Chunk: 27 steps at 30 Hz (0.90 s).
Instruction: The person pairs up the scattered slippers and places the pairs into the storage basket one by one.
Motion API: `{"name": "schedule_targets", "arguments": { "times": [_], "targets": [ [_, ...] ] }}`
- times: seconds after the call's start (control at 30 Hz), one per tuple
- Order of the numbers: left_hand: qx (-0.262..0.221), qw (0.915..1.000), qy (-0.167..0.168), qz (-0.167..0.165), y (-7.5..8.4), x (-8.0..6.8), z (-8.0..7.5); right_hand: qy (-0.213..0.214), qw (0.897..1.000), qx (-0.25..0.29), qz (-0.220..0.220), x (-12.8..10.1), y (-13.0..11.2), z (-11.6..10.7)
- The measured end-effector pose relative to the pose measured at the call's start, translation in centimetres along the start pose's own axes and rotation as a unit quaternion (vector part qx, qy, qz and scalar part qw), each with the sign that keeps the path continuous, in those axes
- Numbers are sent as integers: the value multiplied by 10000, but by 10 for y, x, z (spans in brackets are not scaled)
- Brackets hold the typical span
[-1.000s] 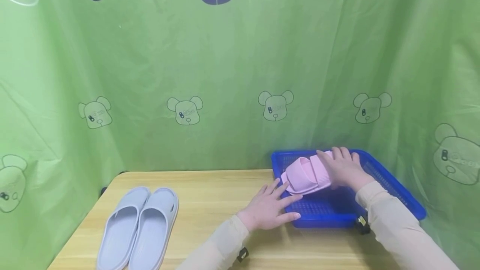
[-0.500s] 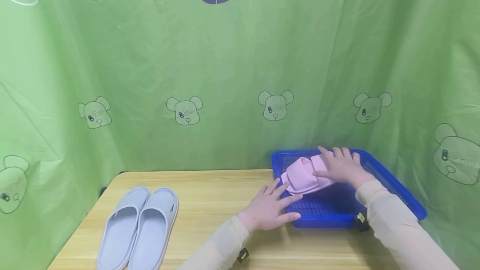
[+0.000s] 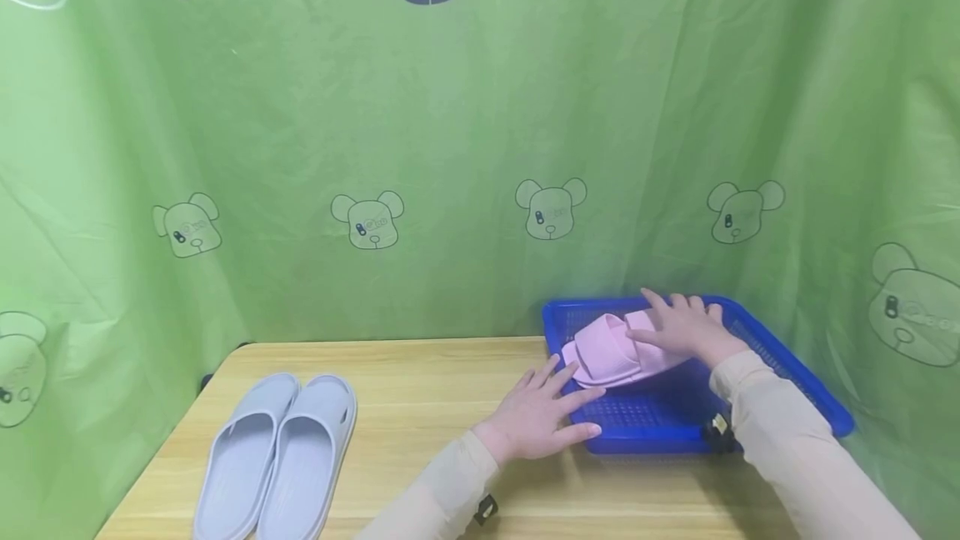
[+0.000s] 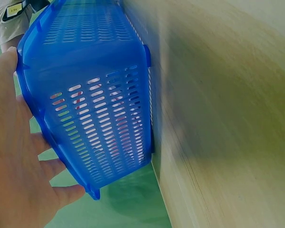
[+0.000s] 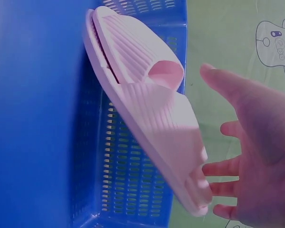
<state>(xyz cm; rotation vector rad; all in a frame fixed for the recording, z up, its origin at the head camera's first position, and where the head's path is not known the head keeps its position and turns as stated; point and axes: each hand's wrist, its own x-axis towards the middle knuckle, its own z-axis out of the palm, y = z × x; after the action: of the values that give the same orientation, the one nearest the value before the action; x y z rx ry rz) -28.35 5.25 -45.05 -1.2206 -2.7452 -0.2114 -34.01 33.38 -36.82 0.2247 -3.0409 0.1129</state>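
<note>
Seemingly settling pink slippers [image 3: 606, 352] in blue basket [image 3: 652, 445], 4 o'clock. Left hand [image 3: 536, 413] spread at rim [image 3: 551, 332]; right hand [image 3: 688, 332] relaxed, grasping nothing; next probably wants withdrawal.

The left hand [image 3: 542, 417] is bare. Behind it, the left sleeve [image 3: 438, 490] is pale cream, long and creased, with a gathered left cuff [image 3: 480, 450]. The right hand [image 3: 692, 332] is likewise bare; the right sleeve [image 3: 791, 444] behind it matches in colour, its right cuff [image 3: 735, 367] also gathered. Behind each hand, at the sleeve's edge: left, a small black unit [image 3: 487, 510], details indistinct; right, a black box [image 3: 716, 435] bearing a yellow label [image 4: 14, 10], lettering illegible.
</note>
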Motion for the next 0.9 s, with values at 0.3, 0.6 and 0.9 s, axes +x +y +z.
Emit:
{"name": "schedule_targets", "arguments": {
  "times": [0.3, 0.6, 0.9],
  "targets": [
    [-26, 10000, -4, 31, 0, -1, 0, -357, 9992, 172, 40, 6, 5, -5],
    [14, 10000, -10, 19, 1, 0, -1, -645, 9968, 443, 149, 9, 7, -7],
    [85, 10000, 1, 23, 2, -1, -1, -833, 9929, 830, 167, 12, 15, -3]
  ]
}}
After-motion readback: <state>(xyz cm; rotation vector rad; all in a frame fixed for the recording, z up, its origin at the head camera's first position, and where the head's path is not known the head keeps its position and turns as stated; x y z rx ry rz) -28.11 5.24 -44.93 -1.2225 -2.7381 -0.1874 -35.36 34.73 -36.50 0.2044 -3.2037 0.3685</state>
